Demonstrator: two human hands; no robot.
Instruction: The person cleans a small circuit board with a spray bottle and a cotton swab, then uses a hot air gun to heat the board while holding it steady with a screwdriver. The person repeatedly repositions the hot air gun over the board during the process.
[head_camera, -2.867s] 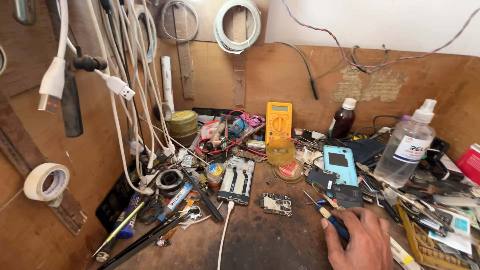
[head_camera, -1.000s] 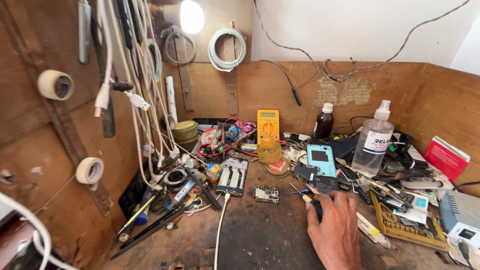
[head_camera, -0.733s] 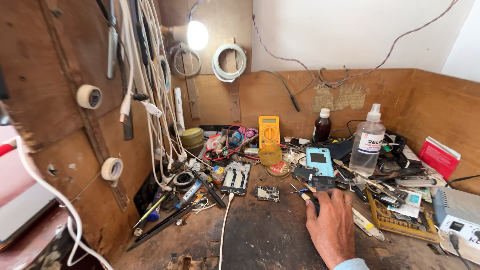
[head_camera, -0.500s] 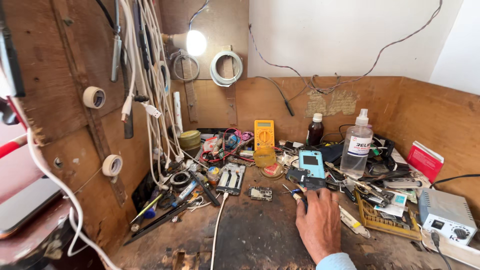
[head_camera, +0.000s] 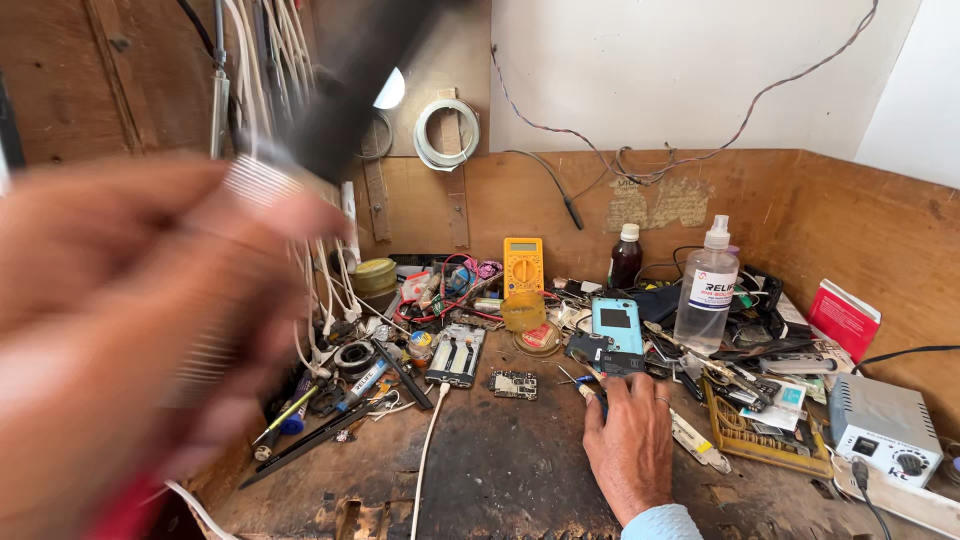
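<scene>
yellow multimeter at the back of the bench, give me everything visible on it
The multimeter is a small yellow plastic unit with a grey display on top and a dark round dial below. It stands nearly upright, leaning back towards the wooden back wall. A translucent yellow cup sits just in front. Neither hand touches it.

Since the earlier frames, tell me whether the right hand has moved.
No. The right hand stays flat on the bench just below the blue phone, as earlier; only the camera shifted.
</scene>
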